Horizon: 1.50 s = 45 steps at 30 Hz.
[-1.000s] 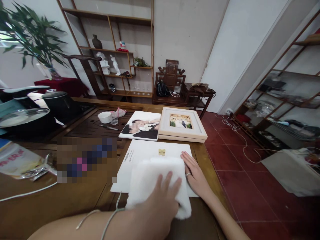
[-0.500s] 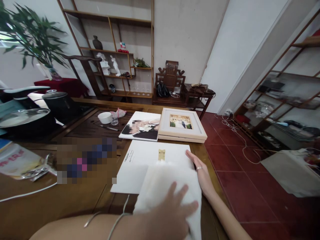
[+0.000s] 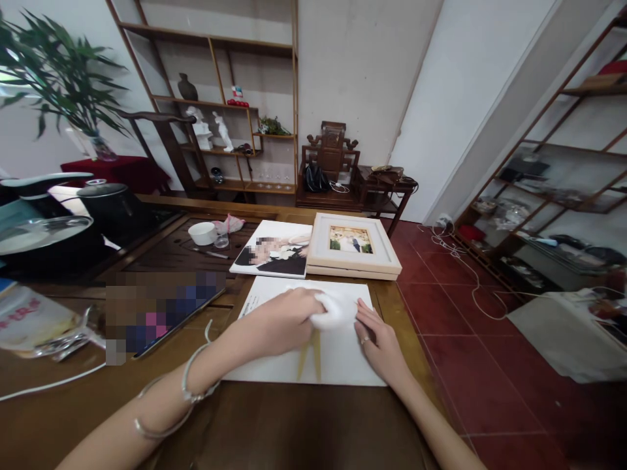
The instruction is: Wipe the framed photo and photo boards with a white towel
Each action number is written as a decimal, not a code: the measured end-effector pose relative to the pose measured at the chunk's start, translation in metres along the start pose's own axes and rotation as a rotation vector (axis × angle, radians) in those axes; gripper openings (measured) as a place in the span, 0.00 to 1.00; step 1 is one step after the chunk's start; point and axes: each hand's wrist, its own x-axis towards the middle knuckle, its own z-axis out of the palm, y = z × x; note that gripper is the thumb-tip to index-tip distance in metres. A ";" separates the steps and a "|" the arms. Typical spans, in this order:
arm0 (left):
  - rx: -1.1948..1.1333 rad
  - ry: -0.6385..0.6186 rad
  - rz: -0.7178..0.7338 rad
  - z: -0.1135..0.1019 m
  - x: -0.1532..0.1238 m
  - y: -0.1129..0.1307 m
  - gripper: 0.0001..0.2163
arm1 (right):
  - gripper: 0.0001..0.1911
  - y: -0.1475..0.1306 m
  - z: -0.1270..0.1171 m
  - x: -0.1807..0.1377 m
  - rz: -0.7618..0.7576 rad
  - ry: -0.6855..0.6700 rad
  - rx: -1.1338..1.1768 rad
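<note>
My left hand (image 3: 294, 316) is closed on a bunched white cloth (image 3: 336, 310), blurred by motion, over the upper part of a white panel (image 3: 274, 362). The panel lies flat on the wooden table, with a barcode label (image 3: 246, 305) near its left edge. Two yellowish strips (image 3: 317, 359) spread downward on it from beneath the cloth. At the panel's right side rests my right hand (image 3: 379, 336), its fingers stretched out on the surface beside the cloth. Bangles and a cord circle my left wrist.
Behind the panel lie a photo print (image 3: 274, 251) and stacked light wood picture frames (image 3: 386, 264). To the left are a flat tablet-like device (image 3: 181, 320), a plastic bag (image 3: 29, 320), a white bowl (image 3: 202, 233) and dark pots (image 3: 115, 209). A white cable (image 3: 59, 384) crosses the table.
The cloth, spread over the panel's near part before, is now bunched in my left hand and further forward. The yellowish strips are uncovered. My right hand has moved slightly nearer me.
</note>
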 end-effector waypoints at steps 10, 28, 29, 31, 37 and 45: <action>-0.096 0.026 0.111 0.090 0.039 -0.004 0.20 | 0.21 -0.009 -0.004 0.000 -0.058 0.017 -0.078; 0.410 -0.044 0.048 0.084 0.022 0.003 0.13 | 0.24 -0.003 -0.001 -0.001 -0.041 -0.015 -0.060; 0.435 -0.064 0.043 0.087 0.021 0.006 0.12 | 0.24 -0.002 -0.001 -0.001 -0.043 -0.011 -0.062; 0.484 -0.088 0.024 0.093 0.013 0.017 0.11 | 0.22 -0.002 -0.001 -0.001 -0.046 -0.001 -0.059; 0.443 -0.105 0.077 0.111 -0.038 0.063 0.08 | 0.25 0.000 -0.001 -0.002 -0.041 -0.022 -0.028; 0.547 0.102 -0.039 0.073 0.003 0.017 0.11 | 0.20 0.000 0.001 -0.001 -0.035 0.003 -0.043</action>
